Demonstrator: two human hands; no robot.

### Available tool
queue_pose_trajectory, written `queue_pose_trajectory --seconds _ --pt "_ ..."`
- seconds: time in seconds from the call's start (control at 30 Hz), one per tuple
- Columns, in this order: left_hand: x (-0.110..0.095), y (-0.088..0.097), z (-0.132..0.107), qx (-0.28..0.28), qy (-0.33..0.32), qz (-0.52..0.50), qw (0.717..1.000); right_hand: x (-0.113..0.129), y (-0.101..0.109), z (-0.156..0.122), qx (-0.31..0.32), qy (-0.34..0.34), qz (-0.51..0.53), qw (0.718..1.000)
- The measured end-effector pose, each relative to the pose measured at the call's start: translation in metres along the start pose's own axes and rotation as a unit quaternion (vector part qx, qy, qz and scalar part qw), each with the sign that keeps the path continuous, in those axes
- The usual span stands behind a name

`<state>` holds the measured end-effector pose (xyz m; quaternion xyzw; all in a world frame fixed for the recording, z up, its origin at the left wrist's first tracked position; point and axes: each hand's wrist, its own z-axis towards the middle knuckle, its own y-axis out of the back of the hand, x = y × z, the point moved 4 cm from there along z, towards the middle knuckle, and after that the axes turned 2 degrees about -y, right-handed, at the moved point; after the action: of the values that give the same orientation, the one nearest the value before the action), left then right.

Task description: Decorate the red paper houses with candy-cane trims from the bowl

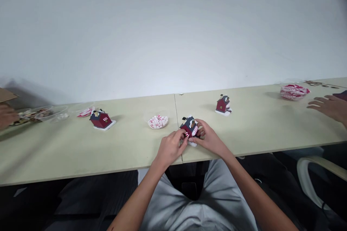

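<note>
The house (185,127) is just right of the bowl (149,123) and a little nearer the wearer, in both hands — red walls, dark roof with white patches and a brown bit on top, a pale base below, a fat striped piece (195,130) on its side. The left hand (170,147), nearer than the bowl and slightly to its right, has thumb and forefinger pinched on a small stripe (187,134) at the wall. The right hand (210,139), farther right of the bowl, grips the house from its other side, fingers and thumb closed on it. The bowl is clear and heaped with red-and-white bits. Left of it, well apart, a second house (102,120) stands on a white base; right of it and farther back stands a third house (222,105). Beyond the second house, leftward from the bowl, come a red-and-white pile (85,112), clear tubs (45,113) and a co-worker's blurred hand (7,116), its grip impossible to tell. Far right of the bowl sit a striped heap (294,92) and another person's hand (329,107), fingers spread over the table (130,151).
</note>
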<state>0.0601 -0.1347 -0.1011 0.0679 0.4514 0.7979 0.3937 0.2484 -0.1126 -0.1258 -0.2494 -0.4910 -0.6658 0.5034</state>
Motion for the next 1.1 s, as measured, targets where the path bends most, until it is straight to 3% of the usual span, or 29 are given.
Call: queue_pose_trajectory --seconds 0.2,0.77,1.1 --pt "0.008 0.0 -0.001 0.006 0.068 -0.046 0.997 0.004 0.002 -0.003 -0.036 0.025 -0.072 0.996" --pt "0.009 -0.001 -0.001 0.005 0.069 -0.062 0.996 0.021 0.007 -0.007 -0.066 0.057 -0.159 0.983" --pt "0.009 0.001 0.0 0.01 0.082 -0.055 0.995 0.019 0.005 -0.006 -0.062 0.072 -0.136 0.986"
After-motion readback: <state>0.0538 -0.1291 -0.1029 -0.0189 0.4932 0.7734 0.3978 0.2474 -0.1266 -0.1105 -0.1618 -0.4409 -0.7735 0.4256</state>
